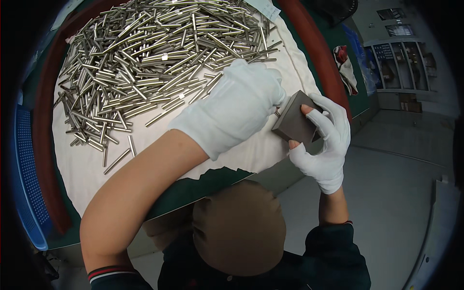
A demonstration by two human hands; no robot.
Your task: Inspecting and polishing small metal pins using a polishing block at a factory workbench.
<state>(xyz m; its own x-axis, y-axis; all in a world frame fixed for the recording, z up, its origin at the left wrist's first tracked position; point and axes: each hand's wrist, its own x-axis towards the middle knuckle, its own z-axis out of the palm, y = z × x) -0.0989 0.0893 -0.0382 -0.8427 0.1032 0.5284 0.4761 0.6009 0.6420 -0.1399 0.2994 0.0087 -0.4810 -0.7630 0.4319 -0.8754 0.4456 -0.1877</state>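
Observation:
My right hand (328, 142), in a white glove with bare fingertips at the thumb and one finger, grips a flat dark grey rectangular block (296, 121) and holds it tilted over the right edge of the cloth. Close to the block's left side is my left hand (244, 99), in a white glove, back upward. Its fingers are curled closed, and the glove hides most of what they hold; a small dark tip shows beneath them. A large heap of thin shiny metal rods (159, 58) lies beyond and left of my left hand.
White cloth (193, 157) covers the green table, with dark red padded rails (43, 135) along both sides. A blue perforated basket (29, 169) stands at the left. A paper sheet (265, 7) lies at the back, a crumpled red-and-white cloth (345, 70) at the right.

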